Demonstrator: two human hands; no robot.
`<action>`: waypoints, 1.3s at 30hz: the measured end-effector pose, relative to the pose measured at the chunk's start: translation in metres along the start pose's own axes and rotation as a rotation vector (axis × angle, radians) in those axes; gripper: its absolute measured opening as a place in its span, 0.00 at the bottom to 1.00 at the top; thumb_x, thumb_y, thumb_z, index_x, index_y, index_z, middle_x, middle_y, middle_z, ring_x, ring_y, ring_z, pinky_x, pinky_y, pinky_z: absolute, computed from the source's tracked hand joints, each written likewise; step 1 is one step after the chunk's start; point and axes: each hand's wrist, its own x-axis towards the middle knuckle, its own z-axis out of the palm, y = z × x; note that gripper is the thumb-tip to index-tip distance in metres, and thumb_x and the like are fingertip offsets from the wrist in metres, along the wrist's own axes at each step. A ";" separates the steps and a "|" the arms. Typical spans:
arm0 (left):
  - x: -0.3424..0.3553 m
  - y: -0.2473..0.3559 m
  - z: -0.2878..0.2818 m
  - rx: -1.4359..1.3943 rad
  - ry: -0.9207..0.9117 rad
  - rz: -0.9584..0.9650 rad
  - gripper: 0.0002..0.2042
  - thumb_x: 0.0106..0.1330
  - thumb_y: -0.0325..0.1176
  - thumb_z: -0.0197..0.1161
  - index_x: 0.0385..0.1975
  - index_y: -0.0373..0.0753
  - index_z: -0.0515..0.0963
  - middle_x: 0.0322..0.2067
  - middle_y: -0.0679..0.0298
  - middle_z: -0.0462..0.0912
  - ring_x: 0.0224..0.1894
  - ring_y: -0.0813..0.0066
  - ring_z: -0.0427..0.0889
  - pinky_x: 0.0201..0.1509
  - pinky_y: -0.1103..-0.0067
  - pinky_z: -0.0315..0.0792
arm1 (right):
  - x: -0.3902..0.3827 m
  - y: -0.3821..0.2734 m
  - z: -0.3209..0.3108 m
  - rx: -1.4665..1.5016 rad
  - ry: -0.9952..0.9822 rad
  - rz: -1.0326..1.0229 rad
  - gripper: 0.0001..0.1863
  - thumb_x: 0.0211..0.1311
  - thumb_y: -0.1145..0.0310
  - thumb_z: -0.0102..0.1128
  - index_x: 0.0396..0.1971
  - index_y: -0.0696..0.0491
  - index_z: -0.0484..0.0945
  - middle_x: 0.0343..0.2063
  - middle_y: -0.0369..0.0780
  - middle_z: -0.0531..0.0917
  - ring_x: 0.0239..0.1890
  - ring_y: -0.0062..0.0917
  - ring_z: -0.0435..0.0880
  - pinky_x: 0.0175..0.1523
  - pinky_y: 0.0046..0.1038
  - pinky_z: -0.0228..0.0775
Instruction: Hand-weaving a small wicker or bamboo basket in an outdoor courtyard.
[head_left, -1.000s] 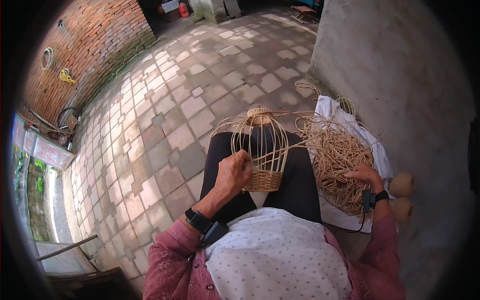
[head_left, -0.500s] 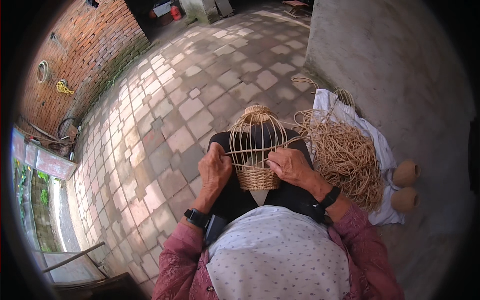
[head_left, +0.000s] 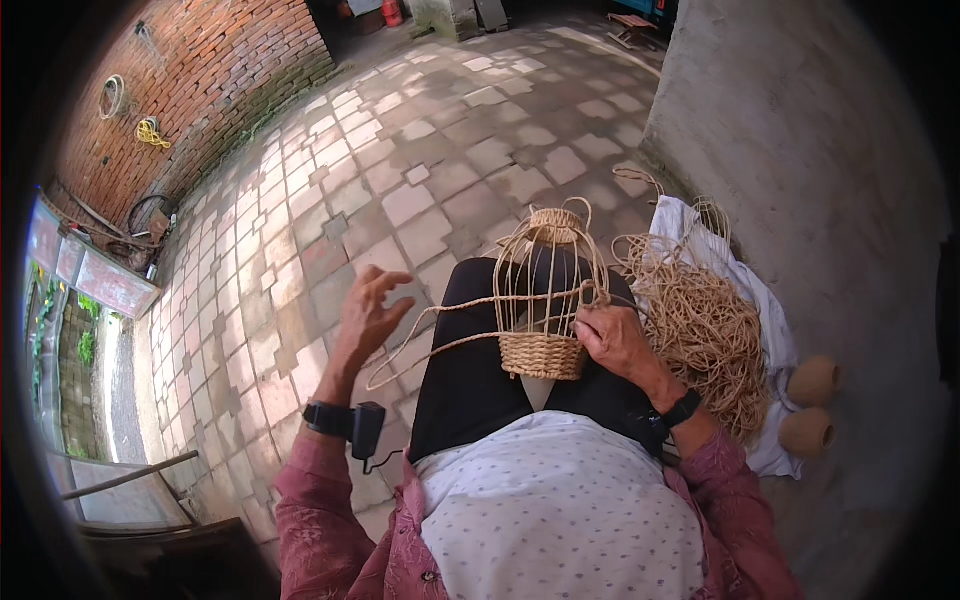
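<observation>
At basket (head_left: 541, 357) edge, right hand (head_left: 613, 338), left hand (head_left: 371, 312) in open space

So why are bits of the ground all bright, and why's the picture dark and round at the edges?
Head view: sunlight seems to land in patches on the paving, with shade between; head view: the fisheye lens bends straight edges and leaves the rim black; head view: the basket is in softer light, its weave clear.

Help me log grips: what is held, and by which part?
The right hand grips the basket at its right side, near the woven band; the left hand, open, holds nothing.
</observation>
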 end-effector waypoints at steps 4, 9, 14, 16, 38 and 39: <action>0.014 0.093 0.062 -0.014 0.002 0.312 0.09 0.56 0.32 0.65 0.35 0.39 0.82 0.31 0.57 0.75 0.35 0.59 0.78 0.38 0.69 0.73 | 0.000 0.000 0.005 0.008 0.012 -0.009 0.05 0.57 0.70 0.57 0.24 0.55 0.75 0.19 0.46 0.77 0.25 0.41 0.80 0.32 0.38 0.71; 0.019 0.102 0.076 -0.094 -0.124 0.183 0.06 0.59 0.31 0.62 0.29 0.35 0.81 0.28 0.56 0.76 0.31 0.57 0.78 0.36 0.68 0.73 | -0.003 -0.004 0.001 0.238 0.050 0.082 0.07 0.57 0.69 0.61 0.33 0.56 0.76 0.22 0.44 0.77 0.27 0.38 0.80 0.32 0.36 0.70; 0.014 0.099 0.081 -0.178 -0.106 0.261 0.06 0.61 0.31 0.61 0.30 0.35 0.80 0.26 0.56 0.76 0.30 0.55 0.78 0.34 0.67 0.72 | 0.003 -0.002 -0.012 -0.033 0.482 0.201 0.18 0.55 0.64 0.66 0.45 0.54 0.75 0.28 0.38 0.74 0.29 0.30 0.78 0.34 0.32 0.71; 0.016 0.100 0.081 -0.179 -0.099 0.284 0.06 0.61 0.31 0.60 0.31 0.35 0.80 0.26 0.56 0.76 0.30 0.55 0.78 0.34 0.66 0.72 | 0.002 0.012 -0.018 0.008 0.232 0.181 0.16 0.55 0.63 0.67 0.41 0.54 0.77 0.27 0.38 0.76 0.28 0.25 0.77 0.36 0.28 0.70; 0.011 0.091 0.084 -0.142 -0.172 0.231 0.06 0.61 0.28 0.58 0.28 0.34 0.79 0.26 0.54 0.77 0.30 0.54 0.79 0.34 0.66 0.73 | 0.057 0.027 -0.024 -0.165 0.346 0.311 0.33 0.51 0.56 0.66 0.56 0.53 0.67 0.42 0.48 0.79 0.45 0.45 0.80 0.50 0.40 0.72; 0.013 0.094 0.083 -0.131 -0.180 0.230 0.06 0.61 0.28 0.57 0.27 0.33 0.79 0.26 0.54 0.77 0.29 0.54 0.79 0.34 0.66 0.73 | 0.069 0.028 -0.024 -0.011 0.188 0.522 0.36 0.49 0.55 0.65 0.58 0.53 0.65 0.43 0.50 0.79 0.46 0.46 0.79 0.51 0.40 0.71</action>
